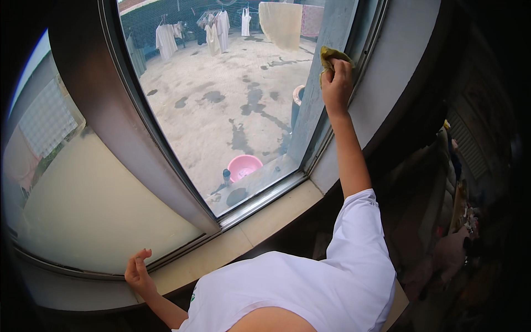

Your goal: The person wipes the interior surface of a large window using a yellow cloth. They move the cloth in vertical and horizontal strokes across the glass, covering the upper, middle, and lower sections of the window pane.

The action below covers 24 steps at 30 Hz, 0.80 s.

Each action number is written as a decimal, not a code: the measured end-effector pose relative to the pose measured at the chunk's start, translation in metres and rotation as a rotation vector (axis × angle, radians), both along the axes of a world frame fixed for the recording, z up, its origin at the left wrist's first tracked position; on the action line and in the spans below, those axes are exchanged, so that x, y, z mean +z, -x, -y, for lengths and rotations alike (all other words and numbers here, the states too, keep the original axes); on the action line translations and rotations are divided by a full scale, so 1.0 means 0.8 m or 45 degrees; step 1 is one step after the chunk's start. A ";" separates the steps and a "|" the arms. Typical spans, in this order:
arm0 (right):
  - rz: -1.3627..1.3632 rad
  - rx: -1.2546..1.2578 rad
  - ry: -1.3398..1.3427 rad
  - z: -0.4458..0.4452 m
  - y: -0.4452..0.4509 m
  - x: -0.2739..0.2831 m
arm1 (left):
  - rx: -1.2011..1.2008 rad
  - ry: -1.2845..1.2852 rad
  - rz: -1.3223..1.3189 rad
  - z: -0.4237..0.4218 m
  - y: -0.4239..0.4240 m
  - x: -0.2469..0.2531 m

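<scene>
My right hand (338,85) is raised at the right side of a sliding window and grips a crumpled yellow-green cloth (330,54). The cloth lies against the upper right part of the window pane (232,103), close to the metal frame (367,50). Low at the left, my left hand (140,274) is held with its fingers curled and apart, holding nothing. It is near the bottom track and the tiled sill (182,265), beside a frosted lower panel (99,195); whether it touches the sill cannot be told.
Through the glass show a concrete yard with wet patches, a pink basin (244,167), a bottle (226,176) and hanging laundry (280,25). A wide window post (120,120) stands between the panes. Dim, cluttered belongings (450,249) lie at the right.
</scene>
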State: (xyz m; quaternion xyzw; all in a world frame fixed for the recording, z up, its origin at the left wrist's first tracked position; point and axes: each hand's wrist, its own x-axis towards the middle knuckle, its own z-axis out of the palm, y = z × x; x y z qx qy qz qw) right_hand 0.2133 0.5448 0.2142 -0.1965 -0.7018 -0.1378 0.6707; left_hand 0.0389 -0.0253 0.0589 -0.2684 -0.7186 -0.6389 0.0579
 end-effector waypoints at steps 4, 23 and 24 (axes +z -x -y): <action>0.126 -0.035 -0.003 -0.006 -0.002 -0.038 | 0.007 -0.019 0.035 -0.003 -0.005 0.002; -0.401 0.832 0.826 0.065 0.026 -0.090 | -0.160 -0.027 -0.007 -0.032 -0.001 0.018; -0.377 0.799 0.738 0.074 0.037 -0.062 | -0.159 -0.033 -0.011 -0.030 -0.001 0.015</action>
